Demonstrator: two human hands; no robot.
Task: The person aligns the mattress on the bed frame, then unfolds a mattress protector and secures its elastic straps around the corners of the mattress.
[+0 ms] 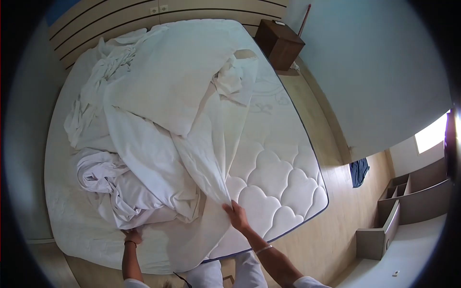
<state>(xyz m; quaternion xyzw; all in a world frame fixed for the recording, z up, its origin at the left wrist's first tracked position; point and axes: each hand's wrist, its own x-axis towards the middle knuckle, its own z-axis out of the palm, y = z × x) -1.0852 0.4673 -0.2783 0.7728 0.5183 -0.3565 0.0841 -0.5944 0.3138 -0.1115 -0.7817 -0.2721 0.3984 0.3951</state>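
Note:
A quilted mattress (269,175) lies before me, its right side bare and the rest under loose white bedding. My right hand (236,215) pinches the edge of a white sheet (204,168), which stretches taut up the bed from my fingers. At the near edge of a crumpled white bundle of cloth (144,199), my left hand (132,236) has its fingers curled at the fabric, with the fingertips partly hidden. Farther up, a large white piece of bedding (168,72) lies spread over the sheets. More rumpled white cloth (93,98) is heaped along the left side.
A slatted headboard (115,17) with sockets stands at the far end. Right of it is a brown nightstand (279,43). Dark cloth (359,173) lies on the wooden floor (312,105). A low shelf unit (413,197) stands at the right; walls flank the bed.

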